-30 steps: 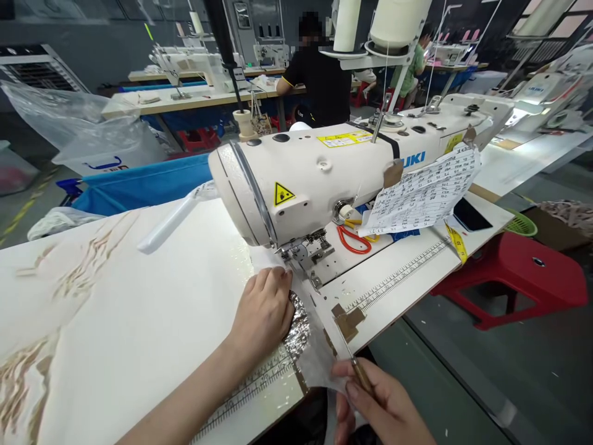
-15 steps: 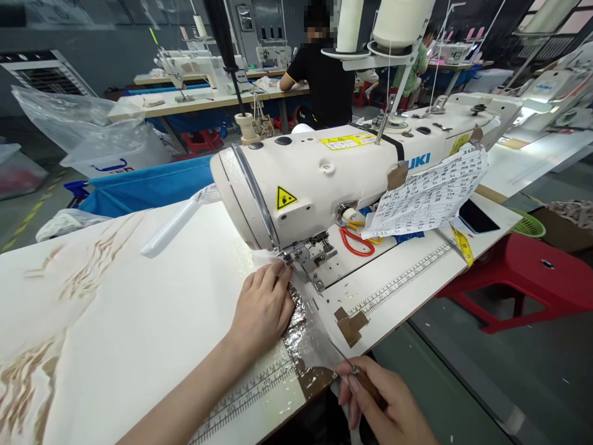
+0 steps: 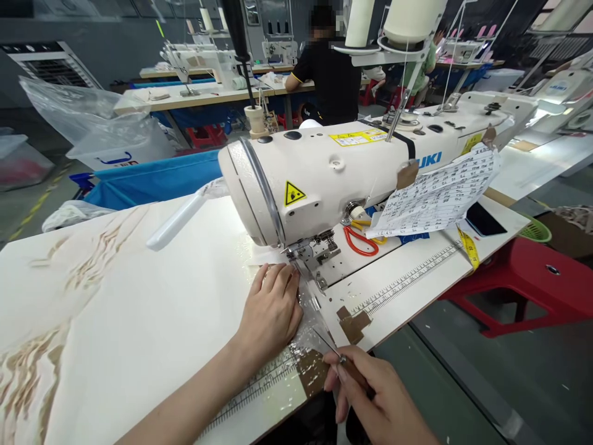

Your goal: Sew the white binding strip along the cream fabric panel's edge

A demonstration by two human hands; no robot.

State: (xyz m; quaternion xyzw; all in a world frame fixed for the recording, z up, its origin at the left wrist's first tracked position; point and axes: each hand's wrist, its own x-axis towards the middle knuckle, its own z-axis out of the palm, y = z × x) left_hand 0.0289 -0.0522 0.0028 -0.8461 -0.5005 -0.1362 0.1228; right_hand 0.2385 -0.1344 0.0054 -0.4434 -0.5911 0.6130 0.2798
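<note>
From where I stand, the person's left hand is leftmost, palm down on the table, its fingers close together and a little bent. What is under the palm is hidden, so I cannot tell if it grips something. Its fingertips are just beside the metal foot parts under the rounded head of the white sewing machine; this hand is the nearer one to them. Right of the palm lies the thin, clear, shiny plastic film. Over it points the slim metal awl with brown wooden handle, slanting up and leftward, its tip toward the left hand. The right hand holds the handle, fingers closed around it.
</note>
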